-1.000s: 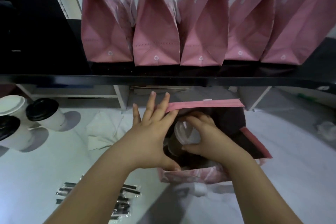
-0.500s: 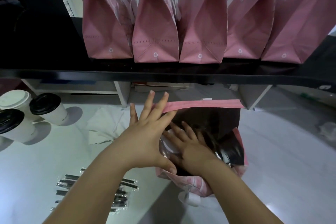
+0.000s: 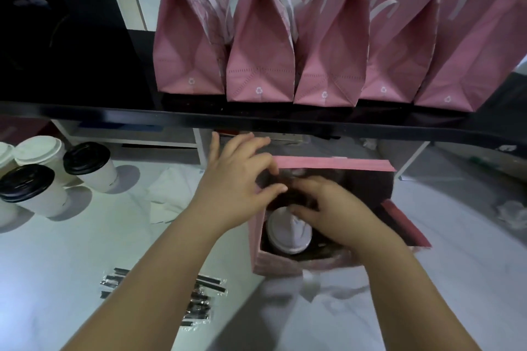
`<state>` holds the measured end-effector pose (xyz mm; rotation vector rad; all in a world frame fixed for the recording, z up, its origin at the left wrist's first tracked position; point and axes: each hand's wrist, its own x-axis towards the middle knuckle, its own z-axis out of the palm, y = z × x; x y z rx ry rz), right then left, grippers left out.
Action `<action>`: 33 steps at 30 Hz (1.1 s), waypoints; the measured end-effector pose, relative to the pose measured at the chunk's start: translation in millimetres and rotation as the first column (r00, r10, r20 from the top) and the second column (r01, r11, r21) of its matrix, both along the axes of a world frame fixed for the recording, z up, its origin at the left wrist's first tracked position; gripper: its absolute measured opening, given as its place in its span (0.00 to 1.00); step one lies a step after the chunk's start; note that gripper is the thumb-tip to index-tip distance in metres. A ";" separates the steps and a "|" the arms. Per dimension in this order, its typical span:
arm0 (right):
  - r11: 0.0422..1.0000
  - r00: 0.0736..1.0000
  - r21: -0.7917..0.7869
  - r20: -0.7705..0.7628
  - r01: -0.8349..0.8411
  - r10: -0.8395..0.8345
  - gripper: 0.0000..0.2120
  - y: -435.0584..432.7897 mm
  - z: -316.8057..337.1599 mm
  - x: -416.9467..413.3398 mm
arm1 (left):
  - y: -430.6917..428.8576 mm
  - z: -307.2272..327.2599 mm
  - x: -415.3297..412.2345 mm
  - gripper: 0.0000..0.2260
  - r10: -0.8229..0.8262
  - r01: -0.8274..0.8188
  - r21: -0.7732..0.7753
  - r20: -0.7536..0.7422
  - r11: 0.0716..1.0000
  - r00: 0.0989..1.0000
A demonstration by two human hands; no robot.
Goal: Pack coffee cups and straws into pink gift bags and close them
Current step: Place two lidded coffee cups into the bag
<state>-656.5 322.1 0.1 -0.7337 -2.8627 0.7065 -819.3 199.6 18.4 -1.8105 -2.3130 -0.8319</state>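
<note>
An open pink gift bag [image 3: 333, 164] stands on the white surface in front of me. Inside it a cup with a white lid [image 3: 282, 232] stands at the near left. My left hand [image 3: 236, 188] rests on the bag's left rim, its thumb and fingers bent over the edge. My right hand [image 3: 328, 208] reaches down into the bag just right of the white lid; what its fingers touch is hidden in the dark interior. Wrapped black straws [image 3: 199, 299] lie on the surface at the lower left, partly under my left forearm.
Several closed pink gift bags [image 3: 261, 65] stand in a row on a black shelf [image 3: 199, 117] above. Paper cups, some with black lids [image 3: 27, 182] and some with white lids [image 3: 38, 148], stand at the far left. White tissue paper [image 3: 168, 194] lies left of the open bag.
The white-lidded cup has gone down into the bag and my right hand has let go of it. My left hand has bent its fingers over the bag's left rim.
</note>
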 end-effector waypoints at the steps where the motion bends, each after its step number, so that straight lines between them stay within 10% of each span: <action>1: 0.999 0.998 0.030 -0.046 0.031 -0.030 0.21 -2.8 8.3 1.7 | -1.0 0.6 -3.7 0.11 0.008 -0.008 0.028 -0.004 1.000 1.000; 7: 0.997 0.956 0.050 -0.286 -0.055 0.067 0.18 -52.5 46.8 -37.8 | -30.8 2.9 -36.7 0.12 0.084 -0.081 0.109 -0.019 0.991 0.996; 14: 0.960 0.982 0.244 -0.096 -0.137 0.165 0.21 -106.7 41.5 -147.7 | -126.2 -9.8 -115.3 0.13 0.375 -0.376 0.031 0.029 0.926 0.927; 27: 0.875 0.881 0.110 0.097 -0.472 0.463 0.27 -241.6 -35.6 -345.2 | -329.4 -58.2 -232.4 0.16 0.751 -0.737 -0.144 0.118 0.660 0.650; 33: 0.905 0.925 0.206 0.151 -0.373 0.347 0.35 -275.3 -68.1 -448.6 | -372.7 -77.7 -259.2 0.15 0.793 -0.766 -0.206 0.152 0.609 0.590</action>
